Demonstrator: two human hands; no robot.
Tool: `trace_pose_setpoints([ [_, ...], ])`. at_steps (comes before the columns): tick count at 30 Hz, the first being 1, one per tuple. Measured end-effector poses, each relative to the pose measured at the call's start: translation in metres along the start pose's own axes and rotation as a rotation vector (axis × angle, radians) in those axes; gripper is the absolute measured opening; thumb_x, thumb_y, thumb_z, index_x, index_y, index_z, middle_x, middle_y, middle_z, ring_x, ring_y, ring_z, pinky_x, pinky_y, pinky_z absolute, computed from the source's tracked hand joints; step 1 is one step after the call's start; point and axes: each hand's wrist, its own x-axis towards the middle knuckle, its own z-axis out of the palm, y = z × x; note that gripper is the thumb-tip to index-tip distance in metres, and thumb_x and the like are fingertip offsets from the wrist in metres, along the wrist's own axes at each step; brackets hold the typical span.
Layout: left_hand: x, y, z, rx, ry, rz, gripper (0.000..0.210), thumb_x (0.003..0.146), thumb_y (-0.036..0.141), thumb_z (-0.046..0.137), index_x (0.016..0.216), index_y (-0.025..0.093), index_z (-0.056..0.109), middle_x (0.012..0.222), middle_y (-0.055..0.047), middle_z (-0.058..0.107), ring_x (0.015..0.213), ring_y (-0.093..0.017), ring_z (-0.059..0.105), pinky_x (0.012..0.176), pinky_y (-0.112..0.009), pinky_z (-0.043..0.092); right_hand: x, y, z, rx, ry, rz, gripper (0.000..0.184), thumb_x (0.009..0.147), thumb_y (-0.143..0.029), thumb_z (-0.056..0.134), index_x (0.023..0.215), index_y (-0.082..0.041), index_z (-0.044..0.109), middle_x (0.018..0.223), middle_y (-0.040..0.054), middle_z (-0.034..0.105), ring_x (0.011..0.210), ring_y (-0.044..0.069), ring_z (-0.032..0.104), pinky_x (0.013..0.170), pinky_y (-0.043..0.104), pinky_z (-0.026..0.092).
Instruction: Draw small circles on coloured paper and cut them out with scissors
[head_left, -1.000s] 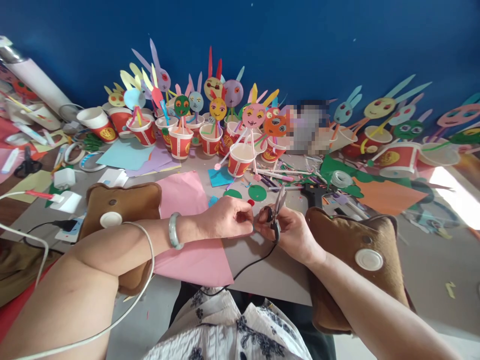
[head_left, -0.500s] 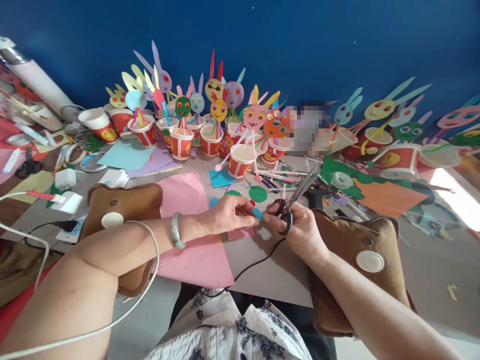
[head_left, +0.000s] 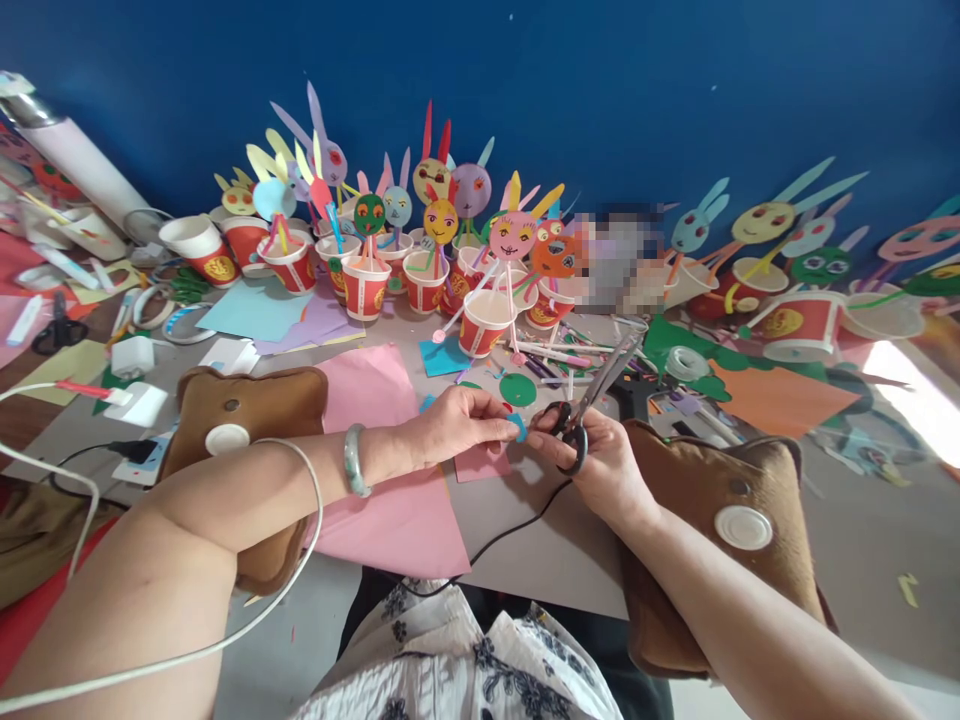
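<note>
Blue paper [head_left: 519, 428] sits in the left hand [head_left: 459, 425], fingers [head_left: 495, 431] pinched together.

Pink paper [head_left: 409, 520] on grey table [head_left: 551, 560]

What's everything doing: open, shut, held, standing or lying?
Left grip: pinched shut on small blue paper
Right grip: closed on scissors
Scissors: held, blades seemingly slightly parted
Front cup: upright, open-topped
Big pink sheet: lying on the table
Bracelet: worn
</note>
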Motion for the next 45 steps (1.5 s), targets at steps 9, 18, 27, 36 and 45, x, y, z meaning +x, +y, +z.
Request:
trace_pose_setpoints([
  [9,-0.001,0.022,-0.022,-0.184,-0.003,0.118,0.017,0.079,0.027,0.066,0.074,0.015,0.055,0.066,0.002,0.062,0.061,-0.009,0.06,0.064,-0.025,0.044,-0.002,-0.016,-0.007,0.113,-0.451,-0.045,0.055,0.08,-0.07,0.062,0.096,-0.018,0.065,0.082,0.0084,0.071,0.081,0.025,0.066,0.081,0.036,0.051],
  [18,0.001,0.027,-0.027,-0.298,0.033,0.129,0.016,0.076,0.027,0.064,0.071,0.012,0.058,0.068,-0.002,0.064,0.059,-0.011,0.06,0.059,-0.026,0.042,-0.003,-0.031,-0.006,0.002,-0.802,-0.048,0.068,0.084,-0.076,0.048,0.1,-0.013,0.07,0.085,0.009,0.068,0.079,0.02,0.059,0.078,0.03,0.05],
  [27,0.003,0.023,-0.028,-0.337,-0.013,0.114,0.021,0.072,0.03,0.07,0.074,0.013,0.058,0.068,-0.001,0.065,0.059,-0.012,0.06,0.06,-0.027,0.042,-0.002,-0.029,-0.007,-0.011,-0.833,-0.072,0.071,0.085,-0.076,0.045,0.103,-0.012,0.07,0.089,0.0102,0.068,0.079,0.019,0.059,0.077,0.03,0.05],
  [36,0.001,0.023,-0.029,-0.358,-0.013,0.087,0.02,0.071,0.029,0.071,0.074,0.013,0.058,0.07,-0.001,0.065,0.059,-0.012,0.061,0.061,-0.029,0.043,-0.001,-0.028,-0.006,0.012,-0.835,-0.082,0.067,0.087,-0.072,0.047,0.104,-0.012,0.07,0.09,0.0105,0.069,0.085,0.021,0.061,0.079,0.03,0.048],
  [45,0.001,0.024,-0.028,-0.389,-0.019,0.079,0.02,0.07,0.028,0.07,0.074,0.013,0.057,0.07,-0.002,0.065,0.059,-0.013,0.06,0.06,-0.028,0.043,-0.002,-0.031,-0.006,-0.017,-0.815,-0.087,0.068,0.086,-0.073,0.048,0.104,-0.012,0.07,0.089,0.0103,0.069,0.08,0.02,0.06,0.079,0.03,0.048],
])
